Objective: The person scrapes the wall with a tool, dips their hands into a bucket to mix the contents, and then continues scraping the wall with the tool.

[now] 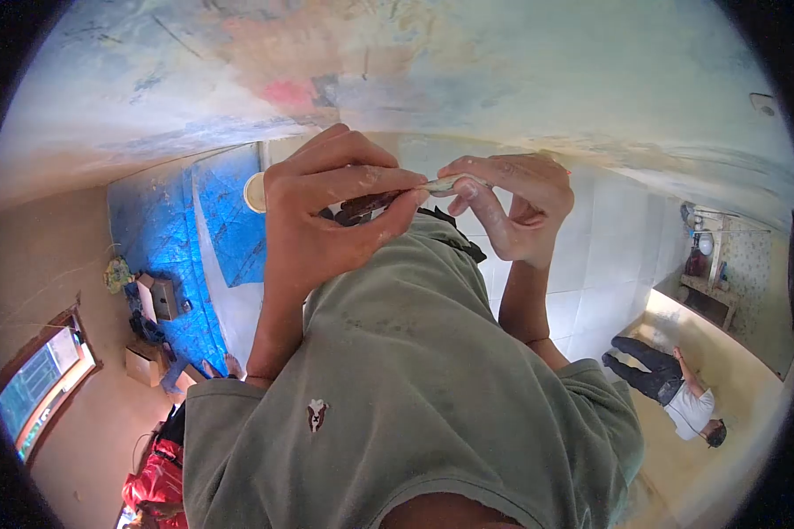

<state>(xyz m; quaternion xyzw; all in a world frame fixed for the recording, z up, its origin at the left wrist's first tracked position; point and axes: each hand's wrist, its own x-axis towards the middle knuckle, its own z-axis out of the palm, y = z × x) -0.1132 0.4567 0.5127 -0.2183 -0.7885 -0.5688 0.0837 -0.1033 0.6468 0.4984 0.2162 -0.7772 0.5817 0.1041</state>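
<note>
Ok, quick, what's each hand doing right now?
Left hand: closed, pinching a slim brown-handled tool.
Right hand: thumb and fingers closed at the tool's pale, smeared end.

Strong fisheye bending; black corners; bright window (51,385) left; blue sheet (154,225) brightly lit.

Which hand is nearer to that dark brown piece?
The left hand: the dark brown piece shows between its thumb and fingers. The right hand is farther off, to the right, pinching the pale strip.
</note>
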